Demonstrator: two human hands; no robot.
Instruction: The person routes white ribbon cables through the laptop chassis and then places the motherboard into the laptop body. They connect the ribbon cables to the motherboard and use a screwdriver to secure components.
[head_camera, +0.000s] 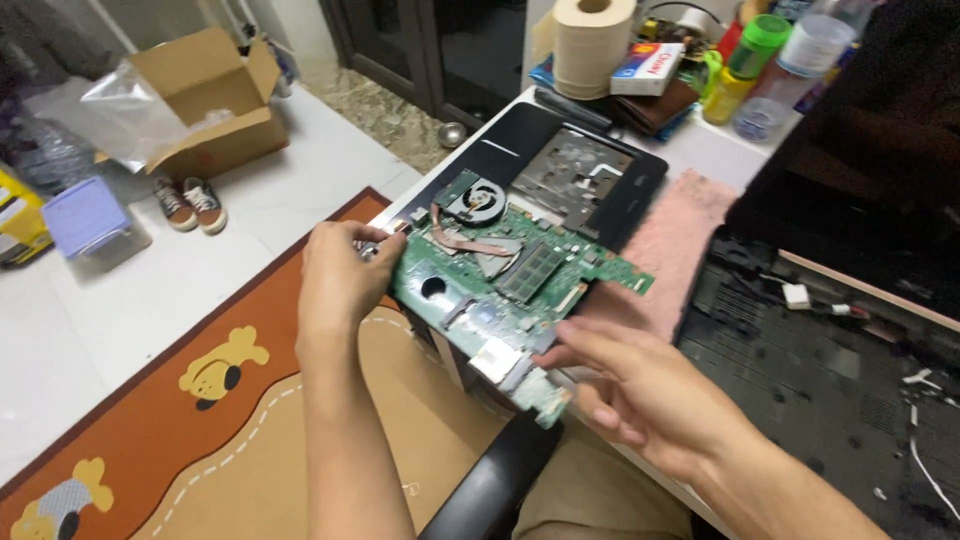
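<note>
Your left grip (340, 275) covers the green circuit board's (500, 290) nine o'clock corner, and your fingertips there are hidden. The open laptop base (830, 390) at three o'clock runs off the frame. Small board parts blur.

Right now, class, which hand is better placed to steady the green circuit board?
Left. The left hand already grips the green circuit board at its edge; the right hand only touches the near corner with its fingertips.

Even indoor light, soft shadows, perhaps slightly blurred
</note>
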